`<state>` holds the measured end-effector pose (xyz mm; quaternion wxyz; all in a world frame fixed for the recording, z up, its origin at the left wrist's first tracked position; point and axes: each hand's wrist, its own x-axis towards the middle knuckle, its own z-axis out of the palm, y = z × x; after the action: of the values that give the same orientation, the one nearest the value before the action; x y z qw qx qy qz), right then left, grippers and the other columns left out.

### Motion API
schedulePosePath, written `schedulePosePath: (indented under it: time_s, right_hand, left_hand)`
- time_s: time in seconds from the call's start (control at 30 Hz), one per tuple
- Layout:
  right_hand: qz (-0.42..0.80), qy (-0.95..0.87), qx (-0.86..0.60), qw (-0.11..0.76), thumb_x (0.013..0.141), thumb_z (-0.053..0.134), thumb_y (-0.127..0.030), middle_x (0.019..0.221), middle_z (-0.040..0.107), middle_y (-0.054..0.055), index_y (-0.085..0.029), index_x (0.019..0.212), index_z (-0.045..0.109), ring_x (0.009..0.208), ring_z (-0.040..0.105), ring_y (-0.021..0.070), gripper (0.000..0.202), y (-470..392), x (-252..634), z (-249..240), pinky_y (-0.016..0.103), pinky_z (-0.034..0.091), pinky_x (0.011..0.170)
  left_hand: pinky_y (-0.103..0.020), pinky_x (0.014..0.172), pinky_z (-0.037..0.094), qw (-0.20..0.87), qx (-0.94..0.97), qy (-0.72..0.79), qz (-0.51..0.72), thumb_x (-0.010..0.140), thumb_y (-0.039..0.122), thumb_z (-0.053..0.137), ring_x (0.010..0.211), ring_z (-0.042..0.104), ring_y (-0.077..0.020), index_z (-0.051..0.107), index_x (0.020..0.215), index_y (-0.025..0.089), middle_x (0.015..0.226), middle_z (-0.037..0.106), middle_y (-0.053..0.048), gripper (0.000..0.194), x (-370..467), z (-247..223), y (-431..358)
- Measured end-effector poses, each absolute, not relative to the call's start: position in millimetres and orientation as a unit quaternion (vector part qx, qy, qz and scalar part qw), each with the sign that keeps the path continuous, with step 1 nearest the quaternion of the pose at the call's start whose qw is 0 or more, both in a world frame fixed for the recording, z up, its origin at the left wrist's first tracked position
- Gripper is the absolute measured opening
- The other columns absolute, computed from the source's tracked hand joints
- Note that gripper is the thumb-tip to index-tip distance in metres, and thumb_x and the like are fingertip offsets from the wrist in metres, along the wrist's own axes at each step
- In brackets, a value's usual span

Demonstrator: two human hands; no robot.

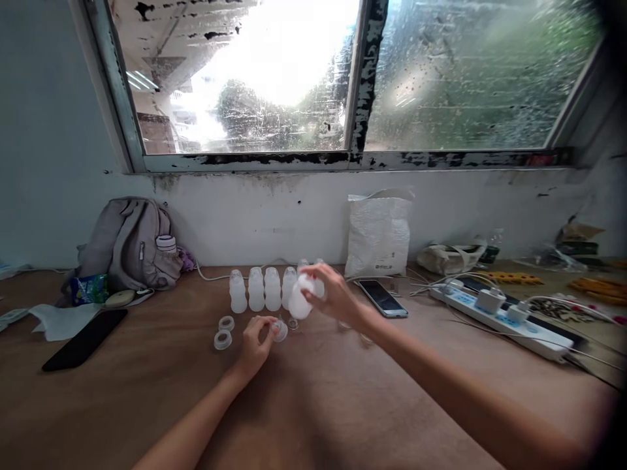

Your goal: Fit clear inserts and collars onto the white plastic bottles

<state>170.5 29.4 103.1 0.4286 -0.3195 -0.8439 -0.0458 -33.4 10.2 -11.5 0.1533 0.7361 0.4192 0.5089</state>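
My right hand (pixel 333 292) is closed around a small translucent white bottle (pixel 300 301), tilted and held above the table. Fingers of my left hand (pixel 257 343) pinch a clear, teat-shaped silicone piece (pixel 280 331) low over the tabletop. Between the two hands lies a small clear round piece (pixel 292 323). Several similar white bottles (pixel 255 290) stand upright in a row behind; my right hand partly covers those at the row's right end. Left of my left hand, two whitish rings (pixel 223 339) rest on the table. Small round pieces show partly beside my right forearm.
A phone (pixel 383 298) lies right of the bottles, before a white plastic bag (pixel 378 235). A power strip (pixel 499 321) with plugs and cables spans the right. On the left are a grey backpack (pixel 132 245) and a black flat case (pixel 85 341). The brown table (pixel 318 405) meets the wall.
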Motion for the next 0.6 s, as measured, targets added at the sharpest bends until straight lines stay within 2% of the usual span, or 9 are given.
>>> schedulePosePath:
  time_s: [0.17,0.33,0.5,0.6]
  right_hand:
    - [0.095,-0.838,-0.346,0.412,0.077,0.052,-0.025,0.087,0.054,0.006,-0.018,0.103,0.048,0.078,0.051,0.0169,0.027,-4.0,173.4,38.2,0.029,0.042,0.071]
    - [0.196,-0.826,-0.345,0.4,0.073,0.057,-0.028,0.097,0.054,0.006,-0.018,0.11,0.042,0.083,0.051,0.0168,0.041,-7.9,171.4,19.2,0.028,0.042,0.075]
    - [0.271,-0.81,-0.373,0.361,0.071,0.06,-0.032,0.083,0.057,0.002,-0.016,0.106,0.046,0.069,0.051,0.0137,0.041,-2.9,169.8,-8.6,0.024,0.041,0.061]
    - [0.277,-0.802,-0.385,0.363,0.07,0.061,-0.034,0.086,0.058,0.003,-0.015,0.105,0.05,0.073,0.051,0.0154,0.041,-2.5,170.4,-16.3,0.026,0.042,0.064]
  left_hand:
    - [-0.028,0.073,0.043,0.181,0.69,0.431,0.552,0.081,0.028,0.047,0.084,0.055,-0.0173,0.056,0.09,0.019,0.093,0.06,-0.004,0.016,-31.0,3.5,4.0]
    - [-0.027,0.074,0.043,0.208,0.703,0.389,0.558,0.082,0.028,0.045,0.084,0.055,-0.0164,0.055,0.091,0.018,0.091,0.06,-0.004,0.016,-16.2,31.5,-2.0]
    - [-0.027,0.076,0.043,0.185,0.766,0.347,0.508,0.082,0.028,0.043,0.081,0.054,-0.0155,0.054,0.092,0.018,0.088,0.059,-0.004,0.018,4.3,43.5,-1.5]
    - [-0.027,0.073,0.043,0.187,0.777,0.342,0.494,0.083,0.029,0.04,0.077,0.053,-0.0148,0.053,0.091,0.018,0.084,0.058,-0.004,0.018,12.8,34.6,2.0]
